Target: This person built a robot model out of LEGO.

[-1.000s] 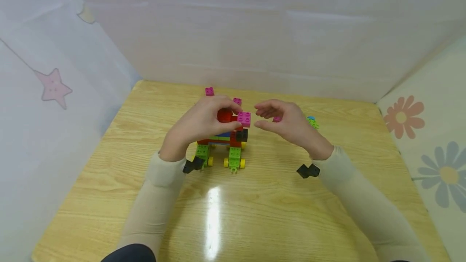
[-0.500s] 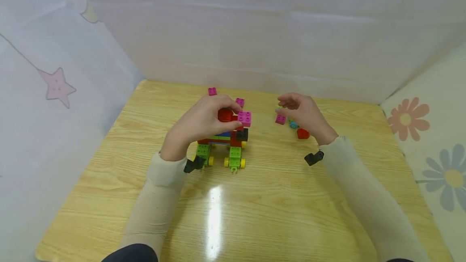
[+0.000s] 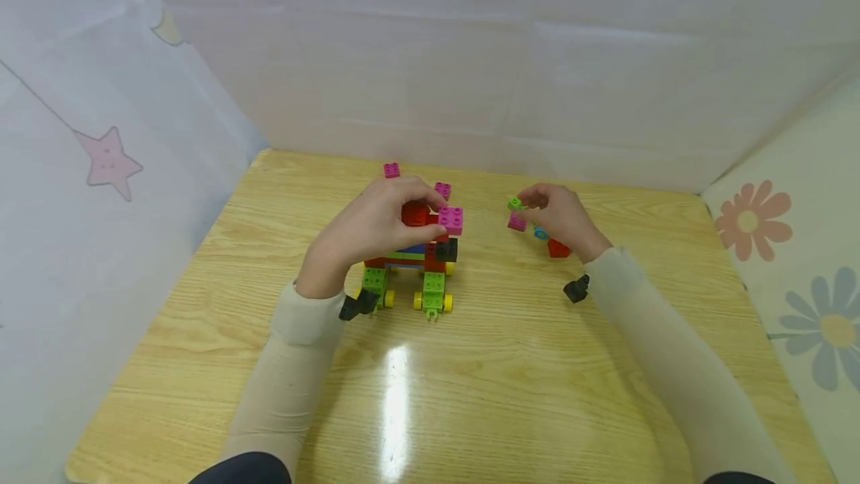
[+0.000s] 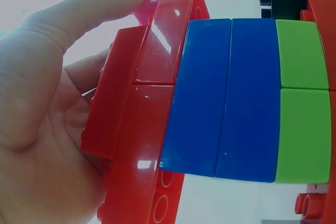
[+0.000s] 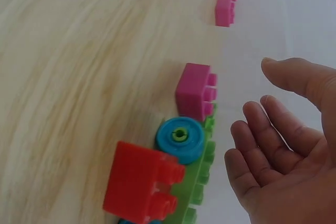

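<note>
With thumb and fingers, my left hand (image 3: pixel 376 222) pinches a pink building brick (image 3: pixel 451 220) at the top right of a block-built model. In the left wrist view the model shows stacked red bricks (image 4: pixel 163 35), blue bricks (image 4: pixel 226 98) and light green bricks (image 4: pixel 303 129). The hand covers part of the model's top. Fingers slightly bent and holding nothing, my right hand (image 3: pixel 563 216) hovers over loose pieces. Below it in the right wrist view lie a pink brick (image 5: pixel 195 91), a green studded base (image 5: pixel 195 187) with a blue wheel (image 5: pixel 180 137), and a red brick (image 5: pixel 137 182).
Two more pink bricks, one further back (image 3: pixel 392 169) and one nearer (image 3: pixel 442 190), lie behind the model. Green wheeled pieces (image 3: pixel 433 293) with yellow wheels stand at the model's front. A pale cloth wall (image 3: pixel 470 81) borders the wooden table (image 3: pixel 510 394).
My right hand has moved away from the model, to the right, and now sits over the loose pieces, slightly lower than half a second ago. The left hand keeps its hold on the pink brick.
</note>
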The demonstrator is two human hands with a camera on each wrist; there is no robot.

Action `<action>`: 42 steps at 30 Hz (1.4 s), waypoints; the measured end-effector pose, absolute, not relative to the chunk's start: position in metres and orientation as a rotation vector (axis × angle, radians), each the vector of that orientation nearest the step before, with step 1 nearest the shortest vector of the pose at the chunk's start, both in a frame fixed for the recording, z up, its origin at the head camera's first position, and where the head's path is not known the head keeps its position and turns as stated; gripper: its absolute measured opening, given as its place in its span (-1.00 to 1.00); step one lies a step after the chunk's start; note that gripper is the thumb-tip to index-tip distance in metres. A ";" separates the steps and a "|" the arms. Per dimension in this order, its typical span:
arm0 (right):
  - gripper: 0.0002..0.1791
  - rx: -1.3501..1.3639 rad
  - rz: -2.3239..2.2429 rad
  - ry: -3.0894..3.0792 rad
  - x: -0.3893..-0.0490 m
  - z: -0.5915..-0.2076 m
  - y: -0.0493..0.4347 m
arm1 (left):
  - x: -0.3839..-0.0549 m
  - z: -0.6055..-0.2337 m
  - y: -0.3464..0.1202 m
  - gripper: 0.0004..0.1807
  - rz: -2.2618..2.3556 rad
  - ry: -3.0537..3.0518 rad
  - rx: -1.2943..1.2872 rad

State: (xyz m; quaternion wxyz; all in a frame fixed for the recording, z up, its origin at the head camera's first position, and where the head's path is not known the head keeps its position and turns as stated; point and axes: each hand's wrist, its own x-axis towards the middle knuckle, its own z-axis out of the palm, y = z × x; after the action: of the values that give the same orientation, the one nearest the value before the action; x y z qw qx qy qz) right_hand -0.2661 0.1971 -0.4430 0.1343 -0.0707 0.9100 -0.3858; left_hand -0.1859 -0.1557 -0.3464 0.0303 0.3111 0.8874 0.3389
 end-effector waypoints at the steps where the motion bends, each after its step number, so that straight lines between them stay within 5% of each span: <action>1: -0.42 -0.204 -1.105 2.638 -0.267 -0.445 0.197 | -0.186 -0.346 -0.156 -0.59 1.045 2.735 0.958; 42: -0.48 -0.298 -0.693 2.773 -0.278 -0.468 0.199 | -0.186 -0.348 -0.155 -0.59 1.045 2.743 0.969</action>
State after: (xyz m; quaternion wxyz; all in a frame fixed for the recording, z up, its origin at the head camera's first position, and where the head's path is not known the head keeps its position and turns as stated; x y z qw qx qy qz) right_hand -0.2785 0.1986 -0.4685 0.1335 -0.1028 0.9563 -0.2390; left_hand -0.1862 -0.1546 -0.3475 0.0254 0.3136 0.8871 0.3378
